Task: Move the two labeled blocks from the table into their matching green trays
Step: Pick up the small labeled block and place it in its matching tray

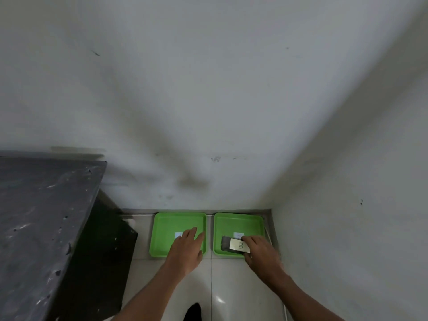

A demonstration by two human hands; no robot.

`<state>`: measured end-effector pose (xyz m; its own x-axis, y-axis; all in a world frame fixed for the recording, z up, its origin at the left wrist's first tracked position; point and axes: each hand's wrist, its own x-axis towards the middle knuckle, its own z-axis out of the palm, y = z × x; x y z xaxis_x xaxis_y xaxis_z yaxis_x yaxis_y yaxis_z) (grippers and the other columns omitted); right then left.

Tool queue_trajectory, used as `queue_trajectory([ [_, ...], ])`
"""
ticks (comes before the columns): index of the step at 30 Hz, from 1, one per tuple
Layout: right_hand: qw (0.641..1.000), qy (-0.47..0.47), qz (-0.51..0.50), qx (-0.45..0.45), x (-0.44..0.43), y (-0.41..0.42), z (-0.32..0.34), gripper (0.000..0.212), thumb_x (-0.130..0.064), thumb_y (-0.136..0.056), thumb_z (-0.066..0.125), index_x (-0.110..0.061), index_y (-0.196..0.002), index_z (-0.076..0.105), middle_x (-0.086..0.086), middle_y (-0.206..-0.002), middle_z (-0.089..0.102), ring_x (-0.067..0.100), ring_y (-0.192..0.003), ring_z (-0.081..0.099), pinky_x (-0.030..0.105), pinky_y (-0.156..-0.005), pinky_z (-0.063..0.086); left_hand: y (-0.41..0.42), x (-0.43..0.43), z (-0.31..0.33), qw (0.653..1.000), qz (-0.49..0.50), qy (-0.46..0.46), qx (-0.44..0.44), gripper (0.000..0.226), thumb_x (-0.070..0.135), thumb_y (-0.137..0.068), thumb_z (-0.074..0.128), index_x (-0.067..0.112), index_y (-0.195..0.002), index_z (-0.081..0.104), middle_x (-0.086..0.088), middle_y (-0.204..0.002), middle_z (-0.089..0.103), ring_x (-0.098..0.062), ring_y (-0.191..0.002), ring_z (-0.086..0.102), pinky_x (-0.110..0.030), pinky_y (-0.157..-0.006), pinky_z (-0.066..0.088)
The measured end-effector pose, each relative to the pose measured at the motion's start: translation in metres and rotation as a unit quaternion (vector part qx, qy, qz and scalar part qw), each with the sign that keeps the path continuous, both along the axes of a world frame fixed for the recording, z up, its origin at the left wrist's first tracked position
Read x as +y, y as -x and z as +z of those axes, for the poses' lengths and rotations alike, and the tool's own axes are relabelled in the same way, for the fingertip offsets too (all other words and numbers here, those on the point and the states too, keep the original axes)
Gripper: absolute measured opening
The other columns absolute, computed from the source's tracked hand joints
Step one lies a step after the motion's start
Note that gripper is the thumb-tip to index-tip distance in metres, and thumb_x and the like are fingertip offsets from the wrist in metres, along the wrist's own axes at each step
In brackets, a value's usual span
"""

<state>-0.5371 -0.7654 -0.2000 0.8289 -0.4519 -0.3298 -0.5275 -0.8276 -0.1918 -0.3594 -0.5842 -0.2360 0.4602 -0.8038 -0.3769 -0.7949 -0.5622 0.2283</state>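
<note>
Two green trays lie side by side on the tiled floor by the wall. Over the left tray (162,228) hovers my left hand (186,247), palm down with fingers spread, partly covering a small white label inside; whether anything is under it I cannot tell. In the right tray (238,221) my right hand (261,251) grips a dark block (225,245) carrying a white label marked B, at the tray's near edge. A small white label shows on that tray's floor just behind the block.
A dark, speckled table (41,216) stands at the left, its side panel reaching down to the floor beside the left tray. White walls form a corner behind and right of the trays. A dark shoe tip (193,311) shows at the bottom.
</note>
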Motion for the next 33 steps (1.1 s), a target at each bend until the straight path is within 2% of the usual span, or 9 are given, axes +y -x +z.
queue_trajectory([
  [8, 0.999, -0.023, 0.016, -0.034, -0.043, -0.006, -0.124, 0.046, -0.024, -0.094, 0.052, -0.021, -0.139, 0.045, 0.0, -0.139, 0.053, 0.019, -0.125, 0.047, 0.032, -0.099, 0.043, 0.005, -0.044, -0.117, 1.0, 0.007, -0.012, 0.004, 0.061, 0.028, -0.099, 0.051, 0.02, -0.154, 0.027, -0.014, -0.163, 0.025, -0.029, -0.148, 0.029, -0.043, -0.114, 0.04],
  [13, 0.999, 0.004, 0.046, -0.024, -0.078, 0.001, -0.253, 0.047, -0.026, -0.095, 0.05, -0.023, -0.141, 0.042, -0.001, -0.137, 0.053, 0.019, -0.121, 0.047, 0.032, -0.097, 0.043, 0.008, -0.077, -0.231, 1.0, 0.009, 0.001, 0.001, 0.06, 0.028, -0.099, 0.051, 0.018, -0.154, 0.028, -0.015, -0.162, 0.026, -0.03, -0.149, 0.028, -0.043, -0.115, 0.038],
  [21, 0.998, 0.036, 0.014, -0.039, -0.122, -0.004, -0.451, 0.042, -0.023, -0.092, 0.055, -0.021, -0.134, 0.05, 0.002, -0.129, 0.06, 0.021, -0.112, 0.053, 0.034, -0.088, 0.049, 0.013, -0.121, -0.407, 1.0, 0.005, 0.007, -0.02, 0.061, 0.024, -0.097, 0.05, 0.017, -0.154, 0.028, -0.015, -0.161, 0.028, -0.031, -0.146, 0.032, -0.047, -0.11, 0.04],
  [27, 0.998, 0.038, 0.0, -0.056, -0.139, -0.01, -0.516, 0.04, -0.02, -0.091, 0.053, -0.02, -0.131, 0.051, 0.003, -0.125, 0.061, 0.024, -0.112, 0.053, 0.038, -0.085, 0.051, 0.02, -0.127, -0.468, 1.0, 0.01, -0.01, -0.011, 0.061, 0.021, -0.097, 0.05, 0.015, -0.154, 0.028, -0.016, -0.162, 0.026, -0.033, -0.145, 0.033, -0.049, -0.109, 0.042],
  [33, 1.0, 0.012, -0.003, -0.017, -0.17, -0.017, -0.549, 0.042, -0.019, -0.091, 0.053, -0.021, -0.133, 0.049, 0.003, -0.127, 0.06, 0.022, -0.113, 0.053, 0.036, -0.087, 0.05, 0.013, -0.147, -0.496, 0.999, 0.03, -0.025, 0.017, 0.062, 0.025, -0.098, 0.049, 0.017, -0.154, 0.026, -0.011, -0.162, 0.025, -0.032, -0.141, 0.037, -0.046, -0.104, 0.047],
])
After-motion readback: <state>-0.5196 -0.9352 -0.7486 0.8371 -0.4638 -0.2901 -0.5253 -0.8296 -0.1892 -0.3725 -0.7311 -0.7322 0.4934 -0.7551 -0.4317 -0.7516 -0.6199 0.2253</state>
